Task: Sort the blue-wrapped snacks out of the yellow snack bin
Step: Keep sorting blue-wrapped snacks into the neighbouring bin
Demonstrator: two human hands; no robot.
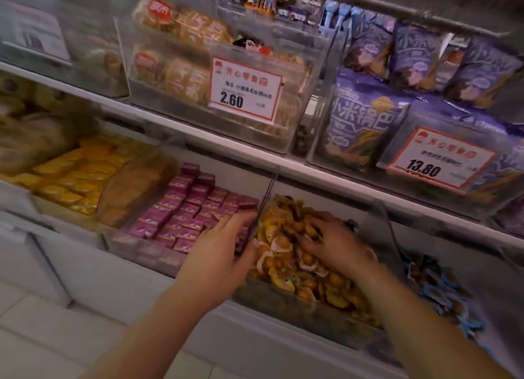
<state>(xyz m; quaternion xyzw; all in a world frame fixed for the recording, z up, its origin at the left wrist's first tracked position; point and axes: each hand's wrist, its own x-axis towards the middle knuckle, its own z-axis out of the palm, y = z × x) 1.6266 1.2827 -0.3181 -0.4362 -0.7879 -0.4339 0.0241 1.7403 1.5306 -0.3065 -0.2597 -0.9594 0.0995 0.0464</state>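
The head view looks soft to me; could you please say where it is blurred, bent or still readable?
Head view: motion blur smears both hands, left hand and right hand, and the yellow snack bin; the upper left corner is most smeared; the shelf edge bows from the wide lens; the 2.60 price tag stays legible.

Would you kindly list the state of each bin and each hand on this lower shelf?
Yellow snack bin: heaped full, both hands at it.
Left hand: resting on the bin's left wall, fingers over the divider.
Right hand: fingers curled into the yellow snacks; grip unclear.
Blue snack bin: holds blue-wrapped snacks, untouched.
Purple snack bin: packed in neat rows.
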